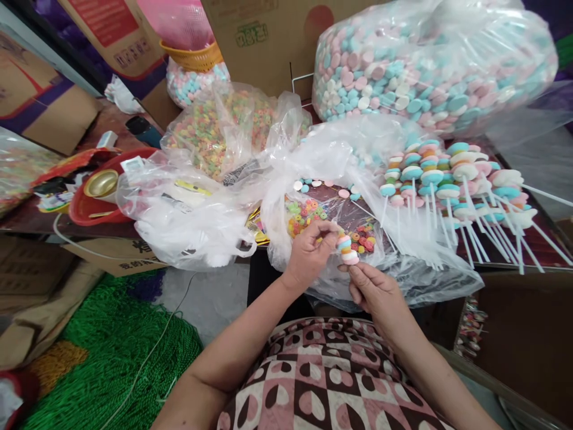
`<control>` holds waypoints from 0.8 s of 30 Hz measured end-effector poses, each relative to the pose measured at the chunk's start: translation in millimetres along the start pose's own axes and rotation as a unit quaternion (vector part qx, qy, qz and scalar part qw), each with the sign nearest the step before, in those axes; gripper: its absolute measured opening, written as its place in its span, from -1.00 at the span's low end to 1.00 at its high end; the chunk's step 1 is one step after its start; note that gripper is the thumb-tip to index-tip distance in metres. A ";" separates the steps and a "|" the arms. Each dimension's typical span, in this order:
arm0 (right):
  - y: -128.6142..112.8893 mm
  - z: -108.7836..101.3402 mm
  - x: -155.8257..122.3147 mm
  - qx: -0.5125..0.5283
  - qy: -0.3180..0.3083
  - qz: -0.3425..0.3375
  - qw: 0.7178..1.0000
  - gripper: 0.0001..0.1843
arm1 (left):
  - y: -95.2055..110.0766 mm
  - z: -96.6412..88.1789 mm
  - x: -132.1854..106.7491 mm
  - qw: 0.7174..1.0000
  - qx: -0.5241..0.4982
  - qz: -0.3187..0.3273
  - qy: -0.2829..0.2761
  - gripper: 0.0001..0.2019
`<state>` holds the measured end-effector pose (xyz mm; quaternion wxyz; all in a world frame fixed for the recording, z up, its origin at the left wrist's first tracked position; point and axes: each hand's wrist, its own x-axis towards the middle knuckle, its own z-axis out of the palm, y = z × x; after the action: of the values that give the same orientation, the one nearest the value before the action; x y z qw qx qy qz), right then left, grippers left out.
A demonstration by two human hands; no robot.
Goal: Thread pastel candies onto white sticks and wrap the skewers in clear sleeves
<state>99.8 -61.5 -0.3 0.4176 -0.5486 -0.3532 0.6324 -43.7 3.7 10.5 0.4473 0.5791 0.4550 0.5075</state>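
My left hand (308, 251) pinches the top of a small stack of pastel candy discs (347, 248) threaded on a stick. My right hand (373, 289) is closed just below the stack, gripping the stick's lower end, which is hidden in the fingers. Both hands hover over an open clear plastic bag (331, 280) with small coloured ring candies (305, 214) in it. To the right, several finished candy skewers (452, 179) with white sticks lie fanned out on the table.
A huge clear bag of pink, blue and white discs (430, 65) sits at the back right. A bag of coloured rings (215, 131) stands behind centre. A red basin (96, 200) with a gold bowl is at left, cardboard boxes (264, 42) behind, green netting (111, 352) on the floor.
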 end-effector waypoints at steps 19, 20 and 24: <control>6.1 -5.4 1.3 -0.025 0.067 -0.074 0.995 -0.53 | 14.8 62.6 1.4 0.905 -0.335 -0.221 0.139 -0.64; 5.4 -2.5 1.4 0.000 0.061 -0.060 0.996 -0.52 | 15.2 64.6 -0.3 0.906 -0.330 -0.225 0.141 -0.64; -0.9 9.7 4.1 0.126 0.025 0.006 0.992 -0.48 | 20.6 65.6 -6.0 0.920 -0.300 -0.214 0.133 -0.61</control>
<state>90.1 -57.3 0.3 0.4878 -0.5097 -0.2571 0.6605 22.7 -9.7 24.1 0.6337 0.2337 0.4494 0.5847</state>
